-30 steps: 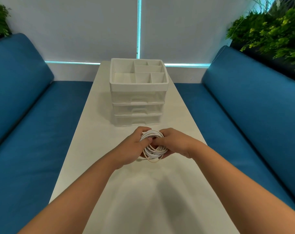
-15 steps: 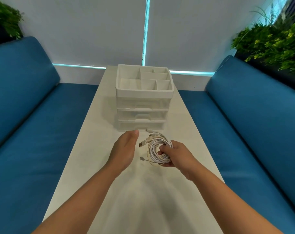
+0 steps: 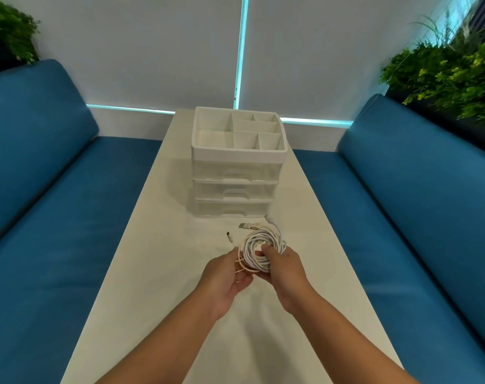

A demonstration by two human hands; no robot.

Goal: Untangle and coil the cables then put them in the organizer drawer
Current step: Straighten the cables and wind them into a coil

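From the head camera: your right hand (image 3: 284, 266) grips the white cable bundle (image 3: 263, 249) above the table (image 3: 141, 245), just before the closed organizer drawers (image 3: 234, 187). Your left hand (image 3: 224, 275) pinches a stray loop. Pull too hard and the coil could tighten into knots; loose plugs (image 3: 245, 225) may snag.

Soft even light, cyan window glow, wide-angle edge distortion, slight blur

White coiled cable bundle (image 3: 263, 249) sits mid-table, in front of the clear three-drawer plastic organizer (image 3: 237, 173), which is near the white table's (image 3: 141, 245) far edge.
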